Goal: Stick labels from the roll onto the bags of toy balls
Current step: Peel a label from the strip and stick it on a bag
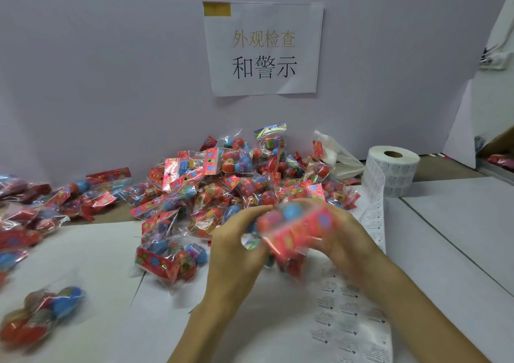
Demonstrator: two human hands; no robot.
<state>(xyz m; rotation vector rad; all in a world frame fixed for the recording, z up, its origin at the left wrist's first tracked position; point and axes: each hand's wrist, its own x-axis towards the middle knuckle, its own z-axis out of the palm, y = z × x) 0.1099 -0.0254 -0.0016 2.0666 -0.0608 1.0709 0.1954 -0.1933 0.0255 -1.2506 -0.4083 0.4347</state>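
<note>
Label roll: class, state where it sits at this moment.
In the head view the label roll stands at the far right of the table, just right of the pile of toy-ball bags, its label strip trailing toward the person.

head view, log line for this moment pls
left hand: holds bag | right hand: holds bag | roll: upright, strip trailing | pile: behind hands

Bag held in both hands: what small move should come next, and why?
Probably steady the bag in the left hand and free the right hand to peel a label from the strip lying beneath it. Both hands grip the bag, too blurred to show any label.
</note>
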